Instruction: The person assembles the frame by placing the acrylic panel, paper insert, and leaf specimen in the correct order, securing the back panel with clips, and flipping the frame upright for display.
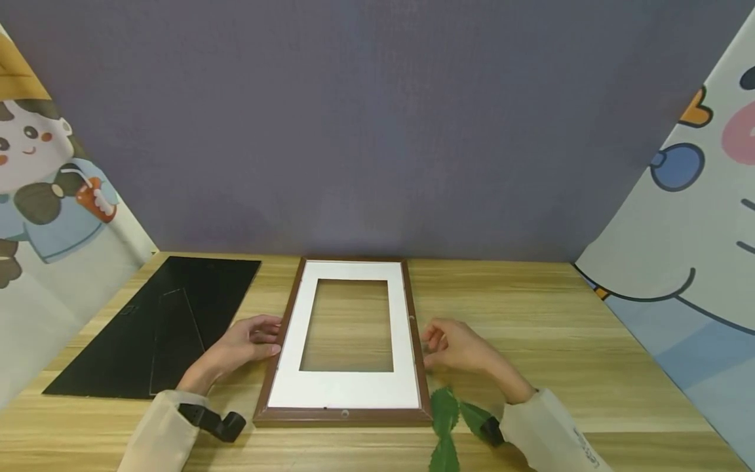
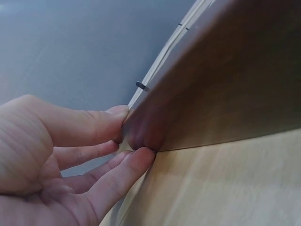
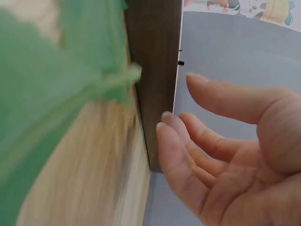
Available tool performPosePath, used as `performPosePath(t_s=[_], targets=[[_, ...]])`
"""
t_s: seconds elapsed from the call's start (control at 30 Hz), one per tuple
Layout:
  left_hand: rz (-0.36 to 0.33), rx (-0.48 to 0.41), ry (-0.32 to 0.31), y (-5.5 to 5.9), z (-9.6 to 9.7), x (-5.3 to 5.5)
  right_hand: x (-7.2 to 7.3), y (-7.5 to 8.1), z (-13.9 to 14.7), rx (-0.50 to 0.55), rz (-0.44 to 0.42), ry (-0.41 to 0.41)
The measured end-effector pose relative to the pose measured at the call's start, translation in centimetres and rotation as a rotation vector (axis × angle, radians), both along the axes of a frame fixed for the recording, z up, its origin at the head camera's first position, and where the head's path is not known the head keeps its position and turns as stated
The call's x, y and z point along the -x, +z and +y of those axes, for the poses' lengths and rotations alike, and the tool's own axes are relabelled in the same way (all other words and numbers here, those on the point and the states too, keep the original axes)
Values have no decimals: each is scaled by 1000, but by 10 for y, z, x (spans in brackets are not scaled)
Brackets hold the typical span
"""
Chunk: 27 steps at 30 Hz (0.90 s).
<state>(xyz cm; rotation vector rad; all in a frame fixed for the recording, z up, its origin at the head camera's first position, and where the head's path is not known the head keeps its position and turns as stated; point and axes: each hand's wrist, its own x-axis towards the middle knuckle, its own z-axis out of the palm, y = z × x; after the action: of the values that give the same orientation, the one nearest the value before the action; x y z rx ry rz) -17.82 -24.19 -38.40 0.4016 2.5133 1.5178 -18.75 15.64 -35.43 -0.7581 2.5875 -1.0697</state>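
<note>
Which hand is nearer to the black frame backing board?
Left. The left hand is beside the black frame backing board, its wrist overlapping the board's near right part in the head view. The right hand is farther away, beyond the brown picture frame.

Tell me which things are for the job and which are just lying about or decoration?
Seem part of the job:
Brown frame, between the left hand and right hand
White border, inside the frame
Black panel, flat on the left, probably the frame's back

Probably just there:
Green leaves, near the frame's corner
Cartoon pictures, at both sides
</note>
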Motion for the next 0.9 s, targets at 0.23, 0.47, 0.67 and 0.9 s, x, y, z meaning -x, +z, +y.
performPosePath(t_s=[0.23,0.47,0.67,0.9], targets=[[7,16,13,0,1,1,-13,0,20,-28,-85,54],[12,3,4,-1,6,0,-23,-3,30,-46,-124,75],[7,4,-2,-2,11,0,-29,-5,40,-61,-159,12],[4,0,-3,-1,16,-1,-33,-6,48,-26,-214,-36]])
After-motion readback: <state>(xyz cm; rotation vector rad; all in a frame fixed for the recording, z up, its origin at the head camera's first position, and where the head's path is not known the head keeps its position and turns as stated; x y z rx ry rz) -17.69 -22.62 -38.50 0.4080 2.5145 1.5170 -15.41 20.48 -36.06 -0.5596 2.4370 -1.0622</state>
